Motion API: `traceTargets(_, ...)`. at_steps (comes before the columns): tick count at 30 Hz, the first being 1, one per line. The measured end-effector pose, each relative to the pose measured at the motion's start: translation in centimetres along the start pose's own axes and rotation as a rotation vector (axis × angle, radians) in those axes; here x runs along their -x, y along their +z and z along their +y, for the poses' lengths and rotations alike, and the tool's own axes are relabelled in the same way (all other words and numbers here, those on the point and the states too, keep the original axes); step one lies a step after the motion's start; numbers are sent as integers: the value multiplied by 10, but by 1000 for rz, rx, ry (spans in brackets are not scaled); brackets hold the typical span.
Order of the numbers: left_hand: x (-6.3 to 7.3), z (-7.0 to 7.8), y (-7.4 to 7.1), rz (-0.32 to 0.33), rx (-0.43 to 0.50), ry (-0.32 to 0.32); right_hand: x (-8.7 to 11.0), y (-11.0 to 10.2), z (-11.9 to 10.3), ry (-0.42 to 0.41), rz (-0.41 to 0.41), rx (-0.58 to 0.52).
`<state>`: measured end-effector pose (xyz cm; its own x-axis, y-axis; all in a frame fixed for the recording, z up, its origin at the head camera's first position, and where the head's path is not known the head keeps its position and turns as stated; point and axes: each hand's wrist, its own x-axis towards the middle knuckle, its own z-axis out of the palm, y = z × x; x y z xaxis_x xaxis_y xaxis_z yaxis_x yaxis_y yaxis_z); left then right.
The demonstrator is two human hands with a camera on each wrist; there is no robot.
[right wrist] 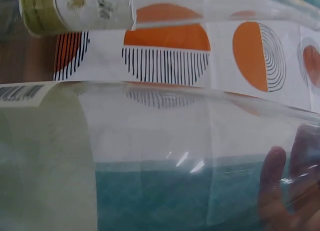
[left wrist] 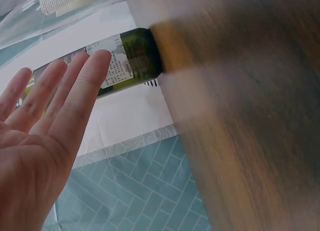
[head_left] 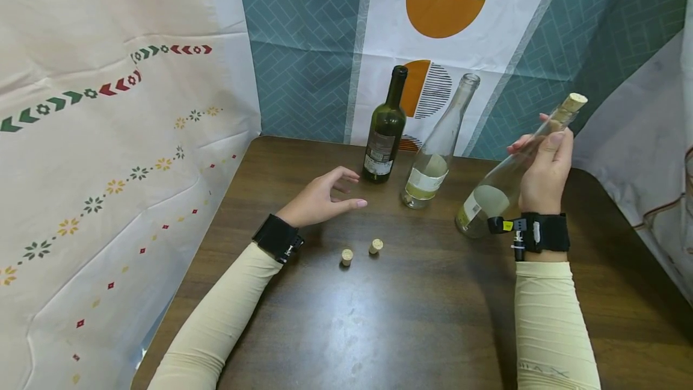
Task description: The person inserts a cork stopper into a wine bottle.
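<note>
My right hand [head_left: 545, 174] grips a clear glass bottle [head_left: 503, 174] around its upper part, thumb on the near side. A cork [head_left: 574, 102] sits in that bottle's mouth, and its base is close over the table, tilted. In the right wrist view, the fingers [right wrist: 274, 183] show through the glass. My left hand [head_left: 323, 197] hovers over the table with relaxed fingers, holding nothing. Nearest to it stands a dark green wine bottle [head_left: 385, 122]. Two loose corks, one cork [head_left: 346, 257] and another cork [head_left: 376, 247], stand in front of the left hand.
Between the green bottle and the right hand stands a second clear bottle [head_left: 441, 131] with a white and green label, its mouth uncorked. A brown wooden table [head_left: 411, 330] carries everything. Patterned cloth [head_left: 303, 47] hangs right behind the table's far edge.
</note>
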<state>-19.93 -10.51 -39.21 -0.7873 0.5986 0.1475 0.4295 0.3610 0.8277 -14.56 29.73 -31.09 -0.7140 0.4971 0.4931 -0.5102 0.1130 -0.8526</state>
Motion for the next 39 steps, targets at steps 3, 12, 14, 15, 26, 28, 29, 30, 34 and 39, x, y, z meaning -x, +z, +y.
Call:
traceTargets(3, -1, 0, 0, 0, 2, 3, -4, -4, 2, 3, 24, -2)
traceTargets(12, -1, -2, 0, -4, -3, 1, -5, -18, 10, 21, 11, 152)
traceTargets(14, 0, -1, 0, -6, 1, 4, -3, -19, 11, 13, 4, 212)
traceTargets(15, 0, -1, 0, -5, 2, 4, -1, -20, 12, 13, 1, 241)
traceTargets(26, 1, -2, 1, -2, 4, 2, 15, -23, 12, -11, -41, 400)
traceTargets(28, 1, -2, 1, -3, 7, 2, 17, -22, 11, -25, -53, 406)
traceTargets(29, 1, -2, 1, -2, 7, 2, 17, -21, 10, -36, -58, 399)
traceTargets(30, 1, -2, 1, -2, 9, 1, 18, -20, 9, -45, -59, 392)
traceTargets(34, 1, 0, 1, -2, 13, -3, 19, -17, 4, -73, -31, 375)
traceTargets(39, 1, 0, 0, -3, 17, -4, 22, -11, -6, -112, 45, 385)
